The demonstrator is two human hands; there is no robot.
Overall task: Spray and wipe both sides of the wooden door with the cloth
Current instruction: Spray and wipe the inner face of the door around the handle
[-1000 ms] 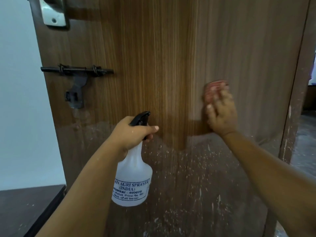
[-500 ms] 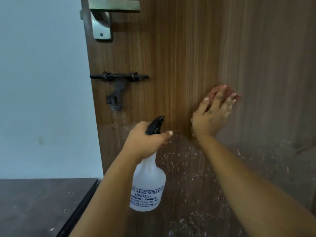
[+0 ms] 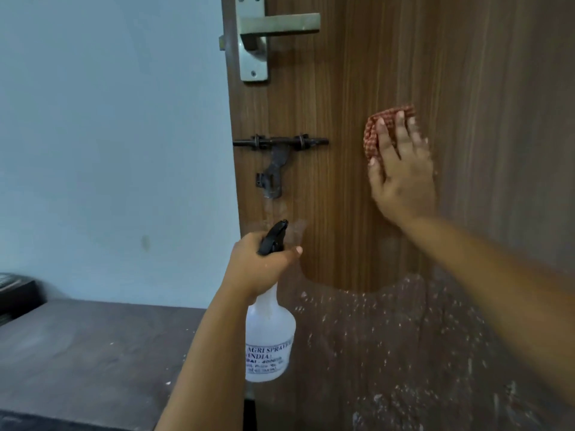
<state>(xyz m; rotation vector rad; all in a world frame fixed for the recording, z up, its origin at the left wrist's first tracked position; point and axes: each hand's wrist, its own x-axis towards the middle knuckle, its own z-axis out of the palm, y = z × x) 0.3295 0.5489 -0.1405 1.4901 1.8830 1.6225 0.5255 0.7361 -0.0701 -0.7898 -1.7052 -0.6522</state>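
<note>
The wooden door [image 3: 342, 197] fills the right half of the view, its lower part dull and speckled with white spots. My right hand [image 3: 403, 175] presses a red checked cloth [image 3: 371, 135] flat against the door with straight fingers, to the right of the black bolt. My left hand [image 3: 263, 265] grips the neck of a white spray bottle [image 3: 269, 337] with a black trigger head, its nozzle close to the door below the bolt. A faint wet patch shows on the wood just above the nozzle.
A metal lever handle [image 3: 267, 32] sits at the door's top left edge, with a black sliding bolt [image 3: 280, 141] and hasp beneath it. A pale wall [image 3: 109, 135] lies left of the door. A dark tabletop [image 3: 93, 353] stands at lower left, with a dark object [image 3: 15, 293] at its far edge.
The view has shifted left, bringing the handle and wall further into sight. My right hand with the cloth has slid up the door. The spray bottle stays in my left hand by the bolt.
</note>
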